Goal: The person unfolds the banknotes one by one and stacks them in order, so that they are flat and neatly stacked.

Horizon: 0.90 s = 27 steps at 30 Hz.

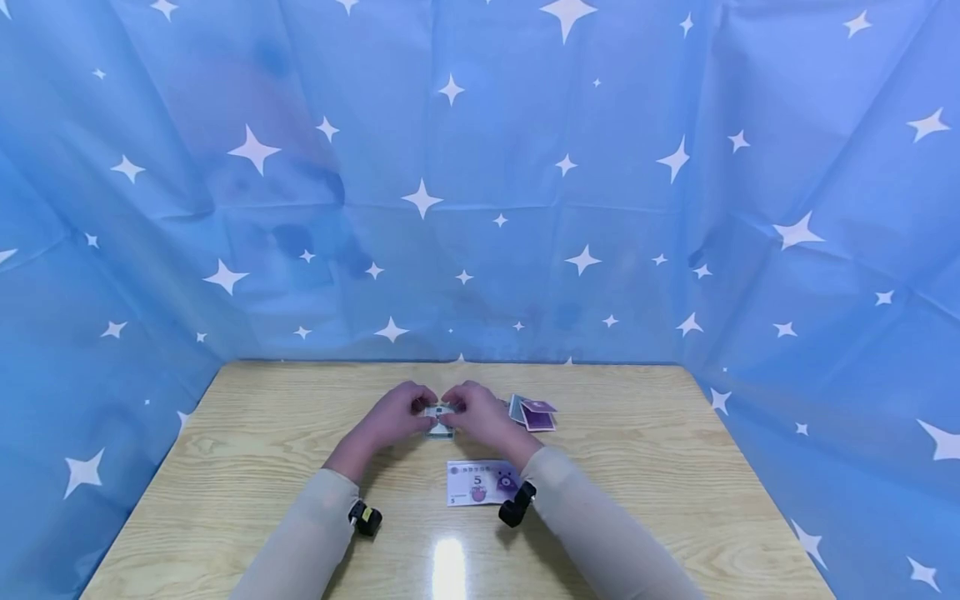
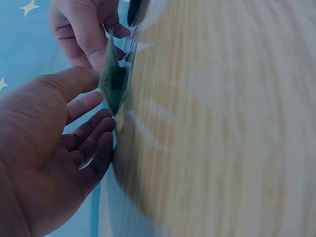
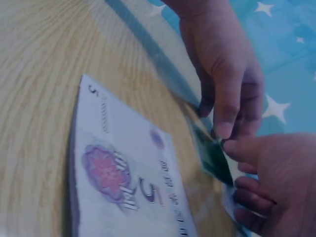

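Note:
Both hands meet over a small green banknote (image 1: 440, 431) near the back middle of the table. In the left wrist view the banknote (image 2: 114, 86) is bent, with one flap raised off the surface. My left hand (image 1: 396, 414) pinches it at one side, thumb on the raised flap and fingers curved by the edge. From the other side my right hand (image 1: 483, 414) holds it likewise, its thumb close to the left thumb in the right wrist view. Part of the banknote (image 3: 213, 160) is hidden by the fingers.
A purple-and-white 5 note (image 1: 467, 483) lies flat before my right forearm. Several folded notes (image 1: 538, 417), purple and grey-green, sit right of my right hand. A blue star-patterned curtain (image 1: 510, 242) hangs behind the wooden table (image 1: 637, 467).

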Each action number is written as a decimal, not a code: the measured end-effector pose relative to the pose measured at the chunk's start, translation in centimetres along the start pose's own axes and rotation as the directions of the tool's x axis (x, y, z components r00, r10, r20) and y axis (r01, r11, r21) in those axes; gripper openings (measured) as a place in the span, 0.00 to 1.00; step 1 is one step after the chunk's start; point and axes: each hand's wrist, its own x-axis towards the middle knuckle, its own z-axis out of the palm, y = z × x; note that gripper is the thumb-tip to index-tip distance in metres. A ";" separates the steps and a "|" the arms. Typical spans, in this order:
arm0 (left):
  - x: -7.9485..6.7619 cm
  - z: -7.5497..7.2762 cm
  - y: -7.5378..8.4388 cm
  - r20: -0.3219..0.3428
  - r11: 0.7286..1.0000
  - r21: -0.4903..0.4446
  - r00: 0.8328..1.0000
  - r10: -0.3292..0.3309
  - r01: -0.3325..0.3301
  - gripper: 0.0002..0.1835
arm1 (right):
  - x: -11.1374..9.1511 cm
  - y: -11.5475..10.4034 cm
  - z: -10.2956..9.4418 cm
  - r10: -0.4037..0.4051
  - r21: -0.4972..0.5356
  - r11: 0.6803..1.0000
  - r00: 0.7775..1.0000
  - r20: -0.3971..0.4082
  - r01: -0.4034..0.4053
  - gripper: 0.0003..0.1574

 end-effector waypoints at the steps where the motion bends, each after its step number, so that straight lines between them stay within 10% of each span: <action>1: 0.0 0.1 -0.1 0.008 1.000 0.013 1.000 0.005 -0.005 0.19 | 0.0 0.0 0.1 -0.009 -0.016 1.000 1.000 0.003 0.009 0.21; 14: 0.0 0.6 -0.7 0.042 0.999 0.054 0.999 -0.010 0.008 0.18 | 0.0 0.0 0.6 -0.042 -0.131 0.990 0.999 0.027 0.045 0.24; 27: 0.1 0.9 -0.5 0.026 0.998 -0.058 1.000 -0.001 0.002 0.18 | -0.2 -0.1 0.6 -0.074 0.045 0.996 0.997 0.009 0.073 0.18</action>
